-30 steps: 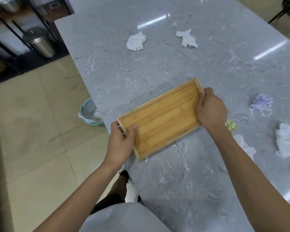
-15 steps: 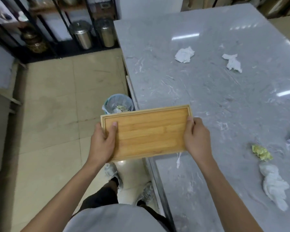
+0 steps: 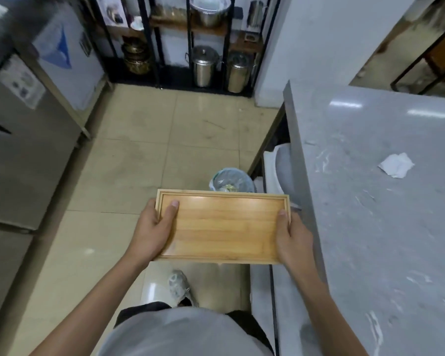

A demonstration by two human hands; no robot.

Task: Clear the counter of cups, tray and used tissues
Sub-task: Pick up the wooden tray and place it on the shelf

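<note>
The grey desk [image 3: 370,214] runs out of frame on the right. Left of it, off its edge and above the floor, the bamboo tray [image 3: 224,227] hangs level. The left hand [image 3: 152,227] and right hand [image 3: 292,236] each clasp a short end, thumbs on top, other fingers hidden beneath. The tray half hides a lined bin [image 3: 230,179] beyond it. One crumpled tissue [image 3: 395,165] lies on the desk.

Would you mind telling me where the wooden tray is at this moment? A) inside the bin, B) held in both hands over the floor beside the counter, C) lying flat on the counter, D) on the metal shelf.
B: the left hand and right hand grip the ends of the tray, which is clear of the counter, with floor tiles below.
</note>
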